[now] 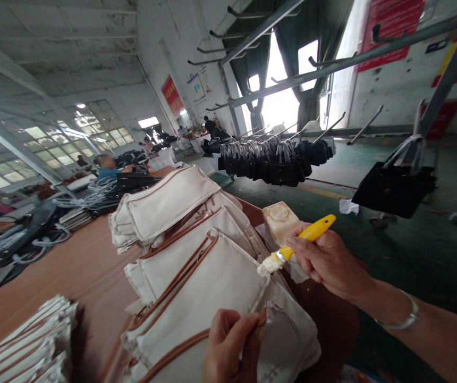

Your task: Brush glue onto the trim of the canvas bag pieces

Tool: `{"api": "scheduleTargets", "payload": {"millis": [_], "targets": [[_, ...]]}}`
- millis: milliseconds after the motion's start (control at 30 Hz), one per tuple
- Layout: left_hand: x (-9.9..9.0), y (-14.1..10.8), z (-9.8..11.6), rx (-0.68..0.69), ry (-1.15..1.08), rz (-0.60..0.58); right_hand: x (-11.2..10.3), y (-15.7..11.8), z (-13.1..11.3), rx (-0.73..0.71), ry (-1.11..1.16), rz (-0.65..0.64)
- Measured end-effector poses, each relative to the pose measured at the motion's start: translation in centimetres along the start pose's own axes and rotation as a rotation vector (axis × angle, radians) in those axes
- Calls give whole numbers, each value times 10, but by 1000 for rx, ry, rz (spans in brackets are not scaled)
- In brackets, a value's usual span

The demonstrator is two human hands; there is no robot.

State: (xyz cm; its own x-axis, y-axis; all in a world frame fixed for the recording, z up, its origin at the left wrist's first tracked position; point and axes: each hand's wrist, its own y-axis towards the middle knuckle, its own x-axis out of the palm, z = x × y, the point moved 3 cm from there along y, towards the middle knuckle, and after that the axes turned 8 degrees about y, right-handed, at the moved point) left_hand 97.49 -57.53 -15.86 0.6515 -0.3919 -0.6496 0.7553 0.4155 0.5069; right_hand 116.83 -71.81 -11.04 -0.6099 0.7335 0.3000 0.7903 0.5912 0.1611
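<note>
Honestly, looks like you're mid-job around the white bag piece (212, 271) lying on the worktop (101, 266) in front of you. Your right hand (326, 260) is wrapped round a yellow brush (312, 230), its bristles caked with pale paste at that bag piece's right edge (can't tell if they're actually touching). Your left hand (232, 340) is pinched snug, fingers curled, on a brown-trimmed corner (262, 318) just on the near side of the bag piece; whether it belongs to the same piece, no idea. The pale tub (279, 219) is just beyond its right edge.

Progress-wise, I'd call the pasting underway, not finished. Whether the white stack (176, 199) behind that bag piece is done or waiting, I can't say, and same for the trimmed bundle (29, 343) well off to its left.
</note>
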Motion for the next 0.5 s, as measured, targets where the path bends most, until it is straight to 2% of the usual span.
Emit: {"api": "scheduleTargets", "payload": {"millis": [133, 333, 400, 500], "targets": [[0, -8, 6, 74, 112, 33, 2, -1, 1, 128, 78, -83], [-5, -4, 11, 98, 136, 11, 11, -13, -7, 320, 75, -371], [-6, -3, 13, 95, 133, -8, 8, -11, -13, 315, 100, -366], [-5, -3, 14, 82, 104, -30, 6, -7, -19, 191, 61, -258]]}}
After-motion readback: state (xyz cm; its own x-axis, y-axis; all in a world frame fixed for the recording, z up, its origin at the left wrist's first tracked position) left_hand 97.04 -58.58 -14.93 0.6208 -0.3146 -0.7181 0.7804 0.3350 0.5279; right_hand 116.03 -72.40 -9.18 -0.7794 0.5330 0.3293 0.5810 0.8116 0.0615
